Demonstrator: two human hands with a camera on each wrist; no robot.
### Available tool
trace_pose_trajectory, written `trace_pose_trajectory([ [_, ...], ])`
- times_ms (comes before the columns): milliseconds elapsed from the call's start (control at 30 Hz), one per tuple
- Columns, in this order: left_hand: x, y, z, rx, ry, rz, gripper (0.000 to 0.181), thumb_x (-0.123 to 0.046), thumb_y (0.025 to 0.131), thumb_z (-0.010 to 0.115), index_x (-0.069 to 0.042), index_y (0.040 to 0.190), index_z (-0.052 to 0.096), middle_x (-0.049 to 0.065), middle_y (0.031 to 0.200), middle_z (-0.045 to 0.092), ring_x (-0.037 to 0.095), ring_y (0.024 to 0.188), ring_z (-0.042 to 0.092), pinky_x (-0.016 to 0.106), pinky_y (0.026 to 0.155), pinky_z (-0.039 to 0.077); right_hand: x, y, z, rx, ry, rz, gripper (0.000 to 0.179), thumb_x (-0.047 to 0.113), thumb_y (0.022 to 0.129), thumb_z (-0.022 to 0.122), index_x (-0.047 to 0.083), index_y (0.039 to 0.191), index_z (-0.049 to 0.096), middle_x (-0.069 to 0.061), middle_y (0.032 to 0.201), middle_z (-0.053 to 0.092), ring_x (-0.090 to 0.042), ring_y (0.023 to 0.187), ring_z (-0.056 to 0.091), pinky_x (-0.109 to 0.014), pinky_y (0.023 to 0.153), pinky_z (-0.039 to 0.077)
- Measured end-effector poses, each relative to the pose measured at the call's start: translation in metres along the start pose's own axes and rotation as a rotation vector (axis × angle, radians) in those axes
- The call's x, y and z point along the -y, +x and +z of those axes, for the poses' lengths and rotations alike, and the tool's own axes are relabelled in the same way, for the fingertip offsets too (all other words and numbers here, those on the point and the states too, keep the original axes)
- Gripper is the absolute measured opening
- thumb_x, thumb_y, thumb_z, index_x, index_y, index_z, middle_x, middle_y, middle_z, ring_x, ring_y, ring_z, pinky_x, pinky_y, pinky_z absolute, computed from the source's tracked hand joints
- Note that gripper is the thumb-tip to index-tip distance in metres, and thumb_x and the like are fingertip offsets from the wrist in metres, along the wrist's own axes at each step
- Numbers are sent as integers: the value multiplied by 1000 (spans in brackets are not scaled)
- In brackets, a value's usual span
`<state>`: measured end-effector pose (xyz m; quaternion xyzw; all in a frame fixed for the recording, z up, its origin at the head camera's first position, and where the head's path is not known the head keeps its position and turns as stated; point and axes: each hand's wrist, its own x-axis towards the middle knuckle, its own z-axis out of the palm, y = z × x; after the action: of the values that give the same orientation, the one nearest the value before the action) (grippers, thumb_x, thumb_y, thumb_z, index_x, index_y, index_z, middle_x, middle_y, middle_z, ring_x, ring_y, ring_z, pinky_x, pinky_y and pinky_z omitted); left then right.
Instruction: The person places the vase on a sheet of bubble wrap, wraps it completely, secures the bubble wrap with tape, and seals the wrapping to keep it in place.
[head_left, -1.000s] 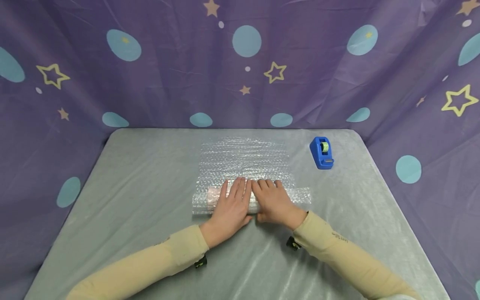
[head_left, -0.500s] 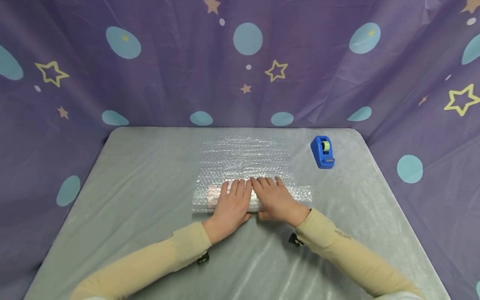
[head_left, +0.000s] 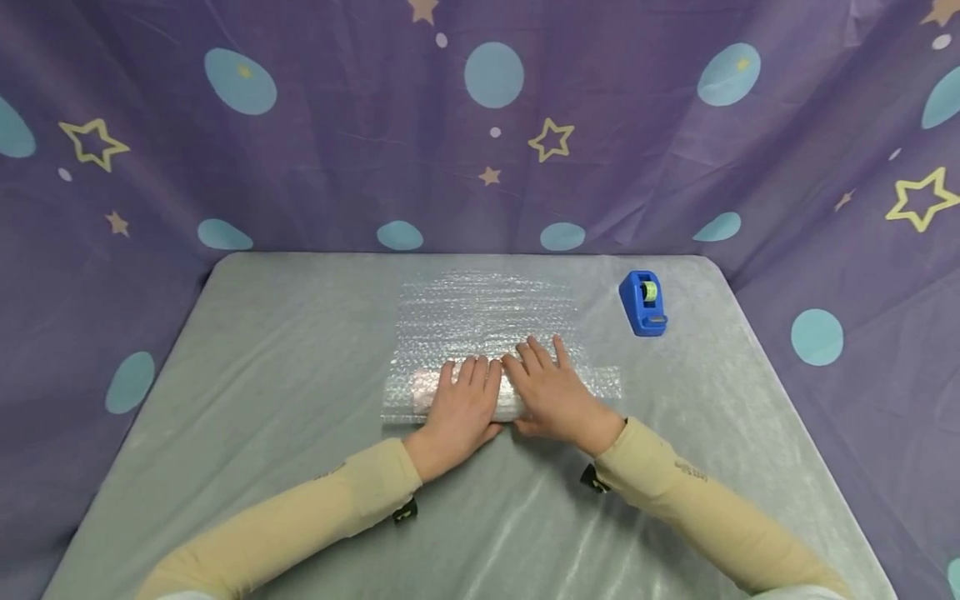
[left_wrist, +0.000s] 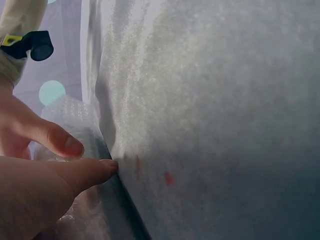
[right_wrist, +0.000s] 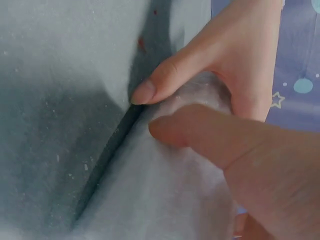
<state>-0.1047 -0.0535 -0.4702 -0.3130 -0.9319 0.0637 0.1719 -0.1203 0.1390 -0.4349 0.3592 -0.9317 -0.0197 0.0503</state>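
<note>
In front of you, on the grey-covered table [head_left: 285,350], the bubble wrap [head_left: 487,312] lies spread flat toward the far edge, clear and glittering, its bubbles in close rows. Along its near side you have a roll [head_left: 507,407] of the same wrap lying crosswise, see-through at both ends, with something pale pink [head_left: 423,390] showing through toward its left end (what it is, you can't tell from here). Your right hand [head_left: 553,402] lies on the roll with fingers spread and fairly straight; your left hand [head_left: 459,412] lies just beside it, fingers extended. Farther right stands the blue tape dispenser [head_left: 643,318], holding a small yellow-green tape roll [head_left: 649,291].
</note>
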Motion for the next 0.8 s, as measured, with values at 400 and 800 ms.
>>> trace_pose_trajectory([
  [400, 4, 4, -2, 9, -30, 0, 102, -64, 72, 87, 3, 141, 53, 20, 129, 61, 33, 116, 58, 54, 96, 47, 19, -14, 16, -120, -110, 67, 111, 44, 67, 96, -4, 152, 41, -28, 143, 53, -47, 135, 51, -67, 110, 39],
  [800, 5, 7, 2, -53, -46, -12, 100, -64, 64, 91, 1, 132, 56, 15, 114, 62, 30, 105, 59, 52, 92, 48, 19, -9, 34, -264, -213, 94, 96, 38, 60, 98, 2, 135, 51, -22, 126, 59, -39, 116, 60, -59, 100, 49],
])
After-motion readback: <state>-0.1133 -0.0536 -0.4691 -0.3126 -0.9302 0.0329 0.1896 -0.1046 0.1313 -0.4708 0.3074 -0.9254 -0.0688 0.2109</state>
